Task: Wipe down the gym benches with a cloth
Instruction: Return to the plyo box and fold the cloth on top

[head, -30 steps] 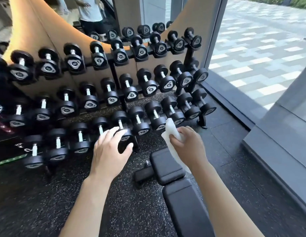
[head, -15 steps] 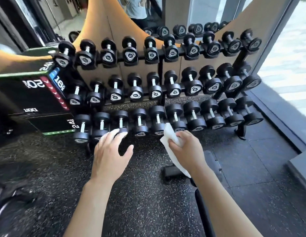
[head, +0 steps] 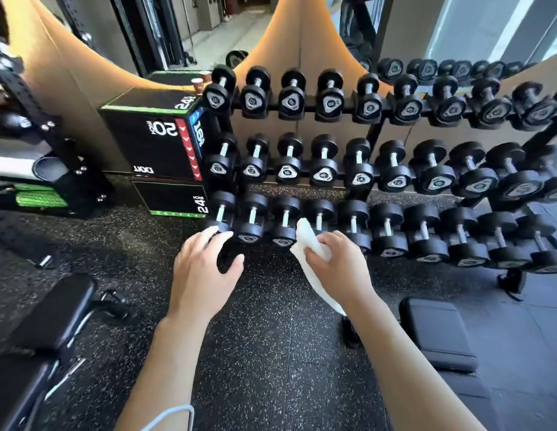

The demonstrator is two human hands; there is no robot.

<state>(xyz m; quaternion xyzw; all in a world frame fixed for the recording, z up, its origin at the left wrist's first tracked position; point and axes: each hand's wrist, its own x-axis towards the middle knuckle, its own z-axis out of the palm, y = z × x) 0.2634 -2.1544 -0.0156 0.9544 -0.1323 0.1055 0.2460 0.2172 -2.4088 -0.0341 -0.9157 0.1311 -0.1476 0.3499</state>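
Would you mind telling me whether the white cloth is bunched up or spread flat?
Bunched up: the right hand grips the cloth mid-air, its ends sticking out above and below.

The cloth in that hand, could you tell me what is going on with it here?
A person stands facing a dumbbell rack, both arms stretched out in front. The right hand grips a white cloth, held in the air and touching neither bench. The left hand is open and holds nothing. One black bench lies low to the right and another bench to the left; no wiping is happening at this moment.
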